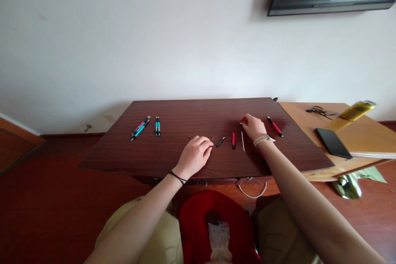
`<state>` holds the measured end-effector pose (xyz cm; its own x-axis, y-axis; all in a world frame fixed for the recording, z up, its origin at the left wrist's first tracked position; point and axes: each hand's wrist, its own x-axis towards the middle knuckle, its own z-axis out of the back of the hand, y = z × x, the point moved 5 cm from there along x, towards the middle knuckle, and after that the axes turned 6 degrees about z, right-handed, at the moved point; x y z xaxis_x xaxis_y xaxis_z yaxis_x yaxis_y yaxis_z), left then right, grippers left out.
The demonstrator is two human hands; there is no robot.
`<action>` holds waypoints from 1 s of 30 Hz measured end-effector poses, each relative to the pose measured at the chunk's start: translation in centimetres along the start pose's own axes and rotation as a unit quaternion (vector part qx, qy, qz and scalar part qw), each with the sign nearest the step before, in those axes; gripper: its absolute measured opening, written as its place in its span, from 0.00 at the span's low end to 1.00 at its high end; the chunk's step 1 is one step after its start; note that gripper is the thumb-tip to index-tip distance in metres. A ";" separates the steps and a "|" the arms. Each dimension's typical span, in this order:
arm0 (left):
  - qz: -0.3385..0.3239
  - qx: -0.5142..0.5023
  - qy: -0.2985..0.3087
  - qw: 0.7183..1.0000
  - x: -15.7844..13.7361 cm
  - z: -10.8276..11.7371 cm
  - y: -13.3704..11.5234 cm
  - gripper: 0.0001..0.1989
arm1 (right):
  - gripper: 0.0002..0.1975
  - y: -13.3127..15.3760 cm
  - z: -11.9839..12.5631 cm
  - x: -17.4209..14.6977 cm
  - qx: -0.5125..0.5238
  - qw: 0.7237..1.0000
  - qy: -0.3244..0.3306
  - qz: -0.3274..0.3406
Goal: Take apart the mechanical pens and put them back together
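My left hand [195, 151] rests on the tabletop with its fingers curled together; whatever may be under them is hidden. A small thin piece [213, 137] lies just past its fingertips, and a tiny red bit [189, 136] shows behind it. To its right are a black pen front section [220, 142], a red pen barrel [234, 140] and a thin white refill [243, 141], all apart. My right hand [253, 127] is closed in a pinch beyond the refill, a tiny pale tip showing at its fingers. Right of it lies a red-and-black pen [275, 126].
Several pens [140, 128] lie in a pile on the left of the dark wooden table [198, 111], beside two blue pens [157, 126]. On the lighter side table [306, 121] are a phone [333, 143], a cable [320, 111] and a yellow can [357, 110]. A red stool [198, 222] stands below.
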<state>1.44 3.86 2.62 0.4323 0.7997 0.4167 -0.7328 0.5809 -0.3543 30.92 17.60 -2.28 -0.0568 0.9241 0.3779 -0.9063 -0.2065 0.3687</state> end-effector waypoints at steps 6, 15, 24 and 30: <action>0.015 -0.004 -0.031 0.999 0.6 0.6 1.0 0.09 | 0.08 0.7 1.0 -0.8 0.074 0.997 -0.020 -0.008; 0.090 -0.111 -0.069 0.987 1.5 -0.2 2.3 0.07 | 0.08 11.2 1.9 -5.1 0.322 0.932 0.024 0.164; 0.154 -0.243 -0.068 0.955 2.1 -0.2 3.1 0.05 | 0.08 15.8 1.4 -6.3 0.361 0.908 0.019 0.214; 0.178 -0.276 -0.070 0.942 1.9 -0.1 4.3 0.06 | 0.09 16.4 0.6 -6.1 0.386 0.893 0.001 0.231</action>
<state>-0.88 7.87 1.82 0.1091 0.9535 0.2810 -0.4176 0.3005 -0.8575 16.71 8.37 1.98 -0.3516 0.6835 0.6397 -0.2273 -0.7252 0.6500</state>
